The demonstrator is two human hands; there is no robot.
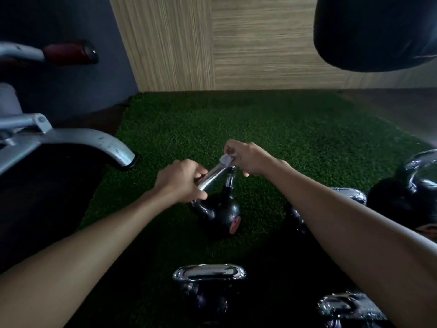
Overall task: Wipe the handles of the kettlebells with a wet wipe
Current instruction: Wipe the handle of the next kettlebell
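The left grip [182, 181] curls around the near end of a chrome handle [214, 177]. The right grip [248, 158] pinches a white wet wipe [225, 159] against the handle's far end. The black kettlebell [222, 214] below rests on green turf [260, 129], with other kettlebells [209, 273] close by.

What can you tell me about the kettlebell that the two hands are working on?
The kettlebell has a round black body with a reddish mark on its side and a shiny chrome handle. It is tilted, with the body down on the green turf. The left hand grips the handle's left end; the right hand pinches a white wet wipe against its right end.
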